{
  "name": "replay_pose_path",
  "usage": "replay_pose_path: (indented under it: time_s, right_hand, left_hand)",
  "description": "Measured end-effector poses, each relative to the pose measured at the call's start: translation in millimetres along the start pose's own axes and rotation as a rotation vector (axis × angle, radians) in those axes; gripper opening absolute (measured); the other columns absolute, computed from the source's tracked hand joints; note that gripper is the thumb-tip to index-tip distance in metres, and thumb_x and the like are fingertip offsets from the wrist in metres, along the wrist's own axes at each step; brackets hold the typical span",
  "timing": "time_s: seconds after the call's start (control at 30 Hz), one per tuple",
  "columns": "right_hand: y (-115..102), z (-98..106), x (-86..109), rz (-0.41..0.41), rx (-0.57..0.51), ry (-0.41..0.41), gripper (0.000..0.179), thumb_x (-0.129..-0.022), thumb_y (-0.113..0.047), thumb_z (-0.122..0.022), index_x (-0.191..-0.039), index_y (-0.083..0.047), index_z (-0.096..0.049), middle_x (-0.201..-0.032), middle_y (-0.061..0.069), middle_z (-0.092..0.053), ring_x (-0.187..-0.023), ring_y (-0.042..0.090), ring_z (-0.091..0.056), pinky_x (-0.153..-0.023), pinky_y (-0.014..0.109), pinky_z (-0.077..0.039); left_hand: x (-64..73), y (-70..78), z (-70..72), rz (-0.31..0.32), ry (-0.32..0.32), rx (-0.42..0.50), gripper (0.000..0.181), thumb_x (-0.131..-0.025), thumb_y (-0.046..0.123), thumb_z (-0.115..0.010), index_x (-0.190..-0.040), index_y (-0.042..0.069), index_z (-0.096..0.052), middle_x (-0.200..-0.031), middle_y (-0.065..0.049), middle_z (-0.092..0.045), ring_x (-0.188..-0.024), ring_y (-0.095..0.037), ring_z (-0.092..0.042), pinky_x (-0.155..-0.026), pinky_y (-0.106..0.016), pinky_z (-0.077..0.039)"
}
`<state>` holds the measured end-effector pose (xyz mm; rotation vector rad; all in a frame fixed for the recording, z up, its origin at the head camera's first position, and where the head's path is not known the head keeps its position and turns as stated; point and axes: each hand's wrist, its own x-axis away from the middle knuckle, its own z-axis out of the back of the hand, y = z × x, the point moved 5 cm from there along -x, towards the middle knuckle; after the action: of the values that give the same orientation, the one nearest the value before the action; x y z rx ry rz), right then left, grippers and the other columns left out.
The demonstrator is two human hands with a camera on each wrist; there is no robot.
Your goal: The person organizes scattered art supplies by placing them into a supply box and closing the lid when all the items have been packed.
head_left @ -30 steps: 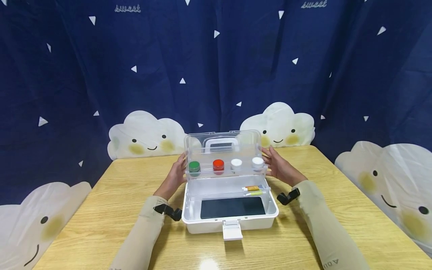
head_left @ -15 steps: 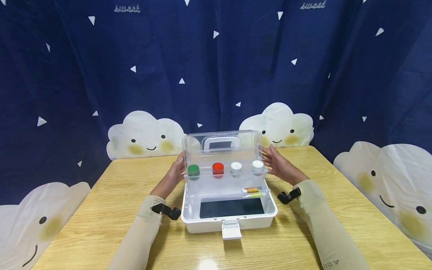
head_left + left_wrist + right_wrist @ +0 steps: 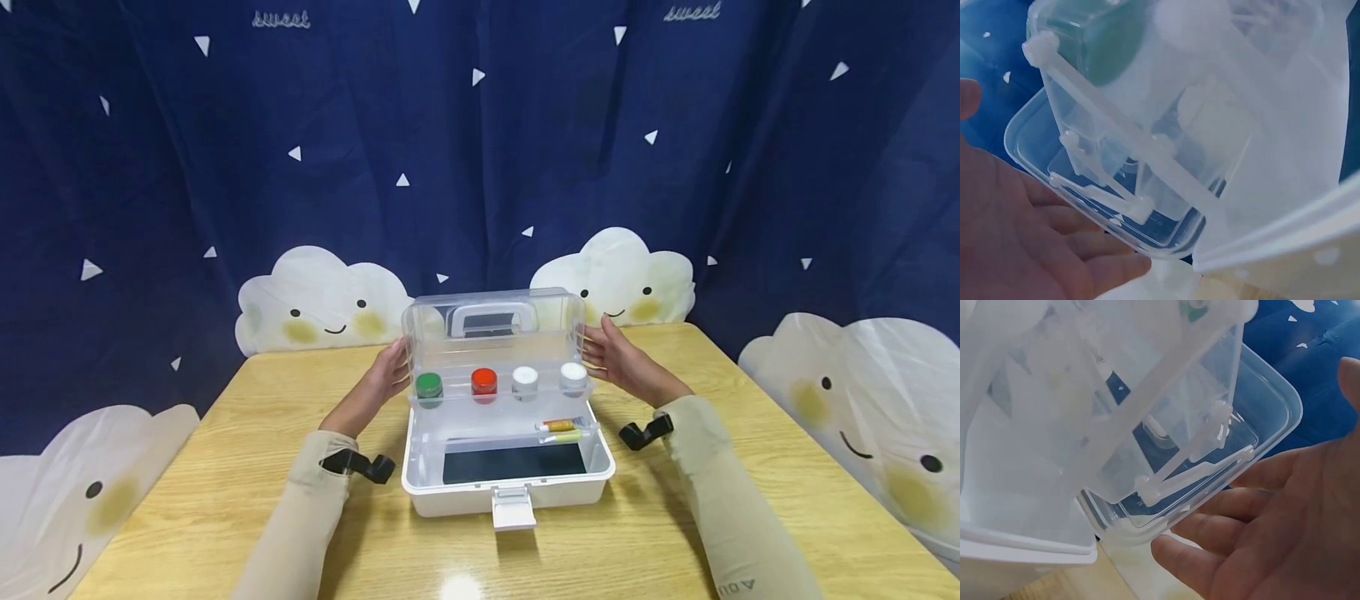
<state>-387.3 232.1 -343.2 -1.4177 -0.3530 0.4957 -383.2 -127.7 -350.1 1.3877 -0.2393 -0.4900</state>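
A white storage box [image 3: 450, 502] with a clear lid [image 3: 491, 343] stands open on the table. Its upper clear tray carries a green jar [image 3: 429, 386], a red jar [image 3: 483, 382] and two white-topped jars [image 3: 525, 380]. In the tray below lie an orange tube [image 3: 559, 425] and a yellow-green stick-like item [image 3: 562, 437]. My left hand [image 3: 371, 385] is at the lid's left side, its fingers extended against or just behind the lid. Mirroring it, my right hand [image 3: 628, 365] has straight fingers along the lid's right edge. Both wrist views show outstretched fingers [image 3: 1235, 503] beside the lid's rim.
The white latch [image 3: 513, 510] hangs down at the box's front. White hinge arms [image 3: 1110, 115] link trays and lid. A wooden table [image 3: 247, 467] bears the box, and a dark blue curtain [image 3: 360, 125] with cloud faces hangs behind and at both sides.
The lid has tipped slightly forward, toward me. Both trays with their jars and tube have come down and forward a little. My left wrist has shifted left, my right wrist slightly right.
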Motion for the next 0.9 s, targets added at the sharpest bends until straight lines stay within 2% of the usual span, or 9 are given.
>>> replay_pose_path:
  time_s: [0.43, 0.63, 0.9]
  right_hand:
    - [-10, -6, 0.7, 0.016, 0.038, -0.037, 0.081, -0.098, -0.060, -0.007, -0.153, 0.000, -0.005, -0.157, 0.023, -0.014, -0.143, 0.038, -0.017, -0.111, 0.053, -0.018]
    - [-15, -7, 4.0, -0.014, 0.067, -0.008, 0.085, -0.097, -0.062, -0.007, -0.151, 0.004, -0.003, -0.156, 0.027, -0.011, -0.142, 0.041, -0.016, -0.111, 0.053, -0.020]
    - [-22, -7, 11.0, -0.067, 0.126, 0.051, 0.092, -0.094, -0.066, -0.005, -0.150, 0.006, -0.007, -0.154, 0.031, -0.016, -0.139, 0.046, -0.022, -0.109, 0.055, -0.024]
  left_hand:
    - [9.4, 10.9, 3.9, 0.026, 0.018, -0.050, 0.076, -0.098, 0.060, -0.018, -0.155, 0.010, -0.007, -0.160, -0.015, -0.012, -0.141, -0.038, -0.022, -0.113, -0.048, -0.022]
    - [11.4, 16.3, 2.8, 0.069, 0.043, -0.067, 0.072, -0.099, 0.059, -0.018, -0.155, 0.015, -0.009, -0.159, -0.017, -0.016, -0.139, -0.039, -0.027, -0.112, -0.049, -0.024]
    - [13.0, 22.9, -2.4, 0.098, 0.071, -0.093, 0.086, -0.092, 0.072, -0.020, -0.154, 0.013, -0.015, -0.156, -0.021, -0.022, -0.138, -0.039, -0.031, -0.112, -0.049, -0.024]
